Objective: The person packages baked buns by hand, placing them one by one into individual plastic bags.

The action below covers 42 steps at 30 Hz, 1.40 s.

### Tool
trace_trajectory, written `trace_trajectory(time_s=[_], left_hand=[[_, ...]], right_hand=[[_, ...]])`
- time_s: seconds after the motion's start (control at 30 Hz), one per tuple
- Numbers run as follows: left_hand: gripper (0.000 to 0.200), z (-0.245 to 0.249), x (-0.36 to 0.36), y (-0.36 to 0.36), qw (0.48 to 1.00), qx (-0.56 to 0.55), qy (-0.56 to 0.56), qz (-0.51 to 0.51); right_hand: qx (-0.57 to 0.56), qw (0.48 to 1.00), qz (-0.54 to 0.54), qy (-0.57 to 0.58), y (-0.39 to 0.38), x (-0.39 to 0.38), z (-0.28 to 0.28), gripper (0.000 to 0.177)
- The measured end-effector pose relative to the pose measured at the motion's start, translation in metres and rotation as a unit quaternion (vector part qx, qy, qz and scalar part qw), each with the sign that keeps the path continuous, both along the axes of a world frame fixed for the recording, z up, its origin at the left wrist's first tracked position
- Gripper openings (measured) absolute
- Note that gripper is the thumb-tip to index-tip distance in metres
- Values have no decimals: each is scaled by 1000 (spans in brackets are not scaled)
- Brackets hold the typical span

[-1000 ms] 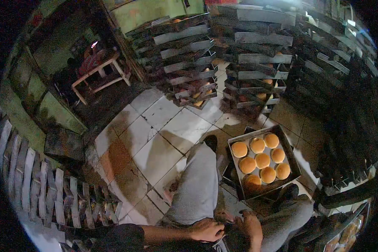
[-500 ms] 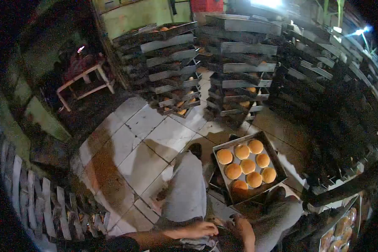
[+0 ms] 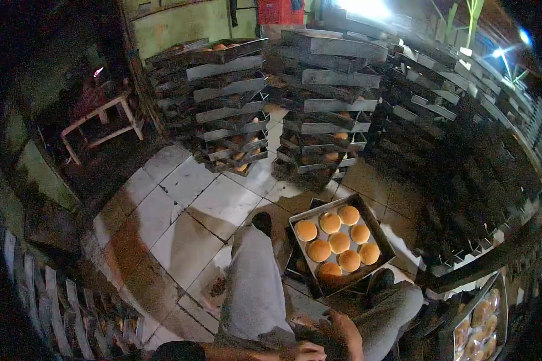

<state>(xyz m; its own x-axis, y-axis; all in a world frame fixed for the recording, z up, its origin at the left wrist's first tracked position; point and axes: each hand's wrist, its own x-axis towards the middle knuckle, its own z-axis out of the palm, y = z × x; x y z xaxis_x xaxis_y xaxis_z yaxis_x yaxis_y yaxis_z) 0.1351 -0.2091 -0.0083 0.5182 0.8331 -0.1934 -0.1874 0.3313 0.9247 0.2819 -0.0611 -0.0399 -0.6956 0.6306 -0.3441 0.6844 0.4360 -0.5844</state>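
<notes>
While nine buns [image 3: 339, 242] were held in a tray [image 3: 382, 236] between the shoes [image 3: 261, 222], the left hand [image 3: 309, 351] and right hand [image 3: 343, 331] were seen with fingers [image 3: 331, 316] half-curled; whether anything was gripped could not be told.

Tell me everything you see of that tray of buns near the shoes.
The tray is rectangular, with raised walls and a paler bottom, apparently metal. It lies open side up, turned askew, near the right shoe. Nine round golden-brown buns rest in three rows. Something dark, perhaps another tray, juts out beneath.
</notes>
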Motion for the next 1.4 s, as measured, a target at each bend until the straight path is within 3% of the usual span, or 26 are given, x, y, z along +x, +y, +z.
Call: trace_trajectory(time_s=[0.13, 0.23, 0.3, 0.4, 0.47, 0.63, 0.73, 0.77, 0.87, 0.93, 1.0, 1.03, 1.07, 1.13, 1.17, 1.2, 1.27, 1.33, 1.37, 1.4], left_hand=[[37, 3, 12, 9, 999, 15, -15, -35], [46, 7, 21, 14, 997, 24, -26, -64], [53, 6, 28, 19, 997, 34, -24, -72], [53, -24, 52, 25, 986, 160, 29, 49], [56, -35, 58, 30, 981, 177, 83, 12], [50, -45, 73, 36, 976, 189, 43, -100], [46, -51, 83, 35, 970, 187, 43, -148], [45, -53, 85, 35, 968, 186, 43, -162], [42, -57, 92, 33, 962, 182, 45, -200], [40, -59, 96, 31, 958, 183, 45, -215], [38, -59, 101, 26, 955, 186, 44, -226], [38, -61, 104, 23, 954, 188, 41, -231], [37, -64, 109, 19, 952, 194, 42, -234], [35, -71, 113, 13, 951, 204, 40, -230], [35, -73, 116, 9, 952, 210, 35, -222], [34, -71, 115, 7, 954, 213, 33, -207], [36, -64, 115, 1, 969, 209, 6, -129], [34, -49, 109, 10, 960, 254, -21, -116], [34, -38, 104, 11, 971, 219, -20, -89], [34, -27, 97, 10, 982, 179, -19, -63]], right_hand=[[-22, 998, -22, -53, 6, -15, 23, 34], [-22, 997, -64, 45, 4, -22, 36, 29], [26, 976, -98, 192, 8, -21, 33, 27], [8, 975, -172, 142, 20, -13, 29, 25], [-9, 962, -194, 192, 19, -12, 43, 25], [-37, 913, -265, 307, 35, -9, 84, 18], [-15, 909, -294, 296, 51, -3, 63, 17], [-53, 888, -292, 352, 56, -1, 38, 18], [-30, 889, -329, 316, 45, -2, -5, 18], [-75, 901, -295, 309, 42, -16, 31, 19], [-38, 932, -255, 254, 39, -24, 60, 20], [-28, 921, -275, 276, 39, -25, 26, 21], [-32, 920, -282, 271, 38, -26, 28, 21], [15, 927, -249, 278, 42, -29, 37, 23], [37, 925, -259, 276, 43, -24, 3, 24], [37, 926, -265, 268, 40, -26, 21, 24], [10, 893, -271, 358, 39, -32, 57, 23], [124, 900, -284, 307, 46, -24, 19, 23], [29, 916, -288, 276, 52, -16, 6, 29], [3, 911, -279, 303, 47, -21, 45, 23]])
